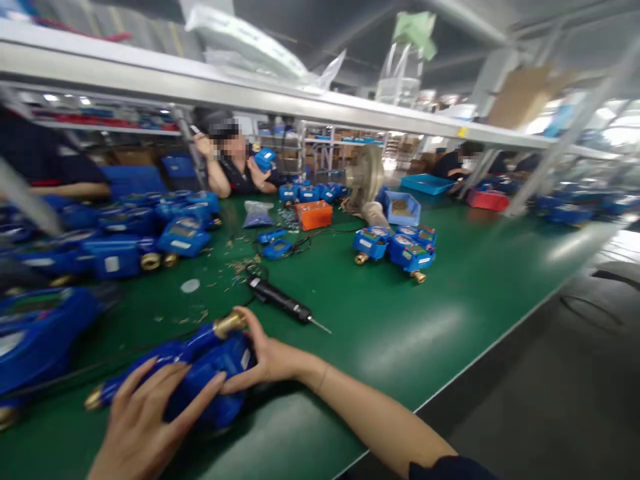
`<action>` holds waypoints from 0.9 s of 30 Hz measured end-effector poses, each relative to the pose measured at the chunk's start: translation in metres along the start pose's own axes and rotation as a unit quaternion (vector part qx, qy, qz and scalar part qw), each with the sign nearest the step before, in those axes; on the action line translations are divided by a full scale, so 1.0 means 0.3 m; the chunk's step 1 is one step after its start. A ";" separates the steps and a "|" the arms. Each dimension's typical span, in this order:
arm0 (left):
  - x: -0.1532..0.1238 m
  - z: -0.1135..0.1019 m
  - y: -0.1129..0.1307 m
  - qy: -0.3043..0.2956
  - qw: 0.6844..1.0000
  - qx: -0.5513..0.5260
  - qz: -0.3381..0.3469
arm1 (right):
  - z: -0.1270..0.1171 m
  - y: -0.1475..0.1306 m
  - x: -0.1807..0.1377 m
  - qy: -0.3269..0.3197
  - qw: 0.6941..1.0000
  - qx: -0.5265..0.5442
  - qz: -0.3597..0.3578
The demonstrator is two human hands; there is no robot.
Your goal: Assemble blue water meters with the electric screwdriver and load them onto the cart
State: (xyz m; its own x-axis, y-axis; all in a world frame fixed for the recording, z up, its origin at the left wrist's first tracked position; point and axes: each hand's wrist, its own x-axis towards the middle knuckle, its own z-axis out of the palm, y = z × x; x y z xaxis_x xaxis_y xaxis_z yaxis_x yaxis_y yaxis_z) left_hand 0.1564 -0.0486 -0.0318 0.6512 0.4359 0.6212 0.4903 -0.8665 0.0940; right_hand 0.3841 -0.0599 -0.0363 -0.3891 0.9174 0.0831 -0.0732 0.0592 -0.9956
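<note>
A blue water meter [210, 380] with brass threaded ends lies on its side on the green bench, between my hands. My left hand [150, 413] rests over its near side, fingers curled across the blue pipe and housing. On the right end, my right hand [260, 357] grips the housing between thumb and fingers, close to the brass fitting [230, 325]. Beyond them lies a black electric screwdriver [280, 300], its bit pointing right and toward me. The underside of the meter is hidden.
Many blue meters [113, 253] crowd the left side. More meters [410, 250] stand at centre right, near a blue bin of small parts [403, 208] and an orange box [314, 215]. A metal shelf [300, 93] crosses overhead. Across the bench a person [237, 160] holds a blue meter.
</note>
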 end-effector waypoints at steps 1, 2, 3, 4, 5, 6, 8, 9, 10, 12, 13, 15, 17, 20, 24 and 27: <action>-0.047 -0.004 -0.011 0.008 0.999 0.035 -0.009 | 0.021 -0.015 -0.009 0.015 0.999 -0.017 -0.024; -0.087 -0.007 -0.021 0.008 0.998 0.059 -0.011 | 0.041 -0.024 -0.016 0.029 0.998 -0.033 -0.041; -0.117 -0.009 -0.030 0.008 0.997 0.076 -0.009 | 0.062 -0.027 -0.020 0.047 0.996 -0.049 -0.054; -0.140 -0.012 -0.039 0.003 0.996 0.086 -0.004 | 0.084 -0.024 -0.024 0.063 0.994 -0.065 -0.062; -0.155 -0.019 -0.046 -0.004 0.996 0.091 0.003 | 0.107 -0.017 -0.028 0.077 0.992 -0.082 -0.065; -0.165 -0.029 -0.051 -0.013 0.996 0.093 0.009 | 0.131 -0.009 -0.032 0.090 0.989 -0.100 -0.065; -0.176 -0.062 -0.058 -0.039 0.995 0.087 0.012 | 0.181 0.009 -0.042 0.117 0.981 -0.137 -0.064; -0.178 -0.085 -0.061 -0.053 0.995 0.083 0.007 | 0.206 0.016 -0.047 0.134 0.977 -0.153 -0.064; -0.180 -0.111 -0.064 -0.066 0.995 0.078 -0.003 | 0.232 0.020 -0.051 0.151 0.972 -0.168 -0.066; -0.182 -0.171 -0.071 -0.082 0.994 0.070 -0.029 | 0.286 0.025 -0.056 0.190 0.961 -0.189 -0.068; -0.181 -0.204 -0.072 -0.087 0.993 0.060 -0.043 | 0.314 0.027 -0.057 0.212 0.955 -0.198 -0.066; -0.172 -0.268 -0.066 -0.085 0.992 0.029 -0.088 | 0.375 0.033 -0.058 0.262 0.939 -0.216 -0.056; -0.154 -0.316 -0.040 -0.072 0.988 -0.008 -0.137 | 0.434 0.047 -0.056 0.313 0.921 -0.226 -0.045; -0.116 -0.321 0.036 -0.070 0.982 -0.017 -0.176 | 0.505 0.078 -0.049 0.380 0.893 -0.236 -0.051; -0.083 -0.217 0.129 -0.058 0.979 0.047 -0.188 | 0.544 0.103 -0.035 0.433 0.861 -0.259 -0.066; -0.080 -0.157 0.135 -0.032 0.984 0.053 -0.168 | 0.544 0.105 -0.028 0.439 0.853 -0.273 -0.073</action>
State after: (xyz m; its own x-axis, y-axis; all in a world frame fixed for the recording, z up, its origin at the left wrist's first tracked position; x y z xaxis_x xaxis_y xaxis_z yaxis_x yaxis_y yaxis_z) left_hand 0.1332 -0.1055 -0.0062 0.4752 0.7110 0.5183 0.7400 -0.6416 0.2017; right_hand 0.2350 -0.1299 -0.0611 0.4431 0.8108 0.3825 0.4706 0.1528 -0.8690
